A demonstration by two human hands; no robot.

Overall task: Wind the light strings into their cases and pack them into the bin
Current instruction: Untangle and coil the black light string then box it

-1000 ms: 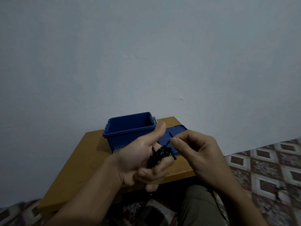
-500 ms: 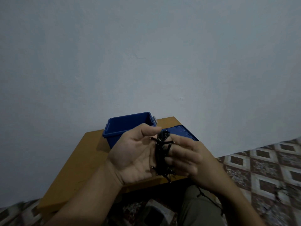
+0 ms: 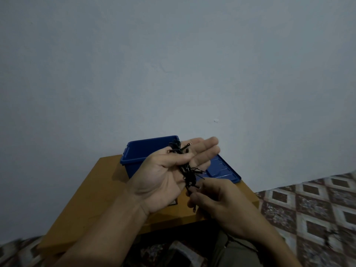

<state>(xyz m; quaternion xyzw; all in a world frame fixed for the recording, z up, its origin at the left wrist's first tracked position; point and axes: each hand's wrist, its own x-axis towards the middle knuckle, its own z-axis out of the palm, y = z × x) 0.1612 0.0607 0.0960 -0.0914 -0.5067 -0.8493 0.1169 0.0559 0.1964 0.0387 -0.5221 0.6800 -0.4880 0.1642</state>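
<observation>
Over the wall-side wooden table, left hand and right hand grasp light string.

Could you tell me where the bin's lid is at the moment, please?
In the head view, the lid lies flat on the table, right of the bin and partly behind the left hand holding the light string.

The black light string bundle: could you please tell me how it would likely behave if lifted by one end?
Probably floppy: the light string bundle drapes across the left hand, with loose ends sticking out. Likely light, since a thumb alone pins it. It may unravel; the right hand pinches its lower end.
</observation>
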